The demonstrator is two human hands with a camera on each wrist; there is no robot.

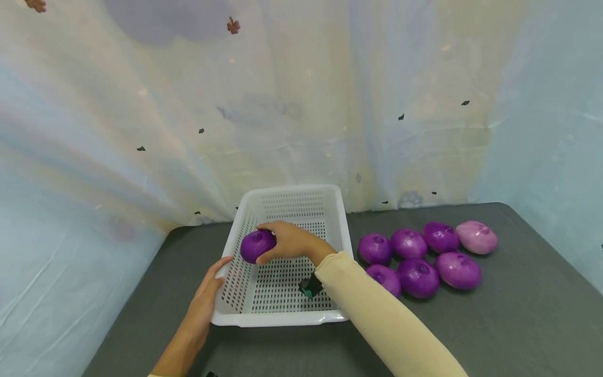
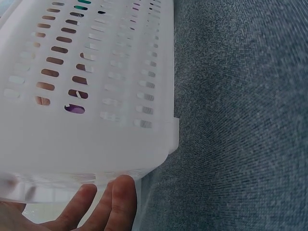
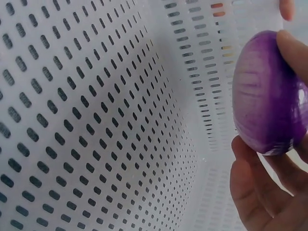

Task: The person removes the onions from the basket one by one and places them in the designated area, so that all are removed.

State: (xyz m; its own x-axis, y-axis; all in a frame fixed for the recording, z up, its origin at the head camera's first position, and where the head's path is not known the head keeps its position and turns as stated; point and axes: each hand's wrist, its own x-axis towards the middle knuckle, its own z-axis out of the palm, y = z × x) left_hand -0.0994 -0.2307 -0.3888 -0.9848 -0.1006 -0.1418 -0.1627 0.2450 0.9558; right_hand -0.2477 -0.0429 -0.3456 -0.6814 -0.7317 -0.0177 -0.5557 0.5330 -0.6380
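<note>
A purple onion point(image 1: 257, 246) is gripped in my right hand point(image 1: 289, 242), inside the white plastic basket point(image 1: 345, 230) near its left wall. In the right wrist view the thumb and fingers wrap the onion point(image 3: 264, 96), which is above the slotted floor. My left hand point(image 1: 207, 293) holds the basket's left side. Seen from the left wrist, its fingers point(image 2: 123, 195) lie against the outer wall; a fingertip point(image 3: 287, 9) shows at the rim in the right wrist view.
Several purple onions point(image 1: 419, 277) lie in two rows on the dark grey tabletop point(image 1: 518, 314), right of the basket. A paler pink-purple onion point(image 1: 477, 237) ends the far row. Behind the table hangs a patterned curtain point(image 1: 301, 104).
</note>
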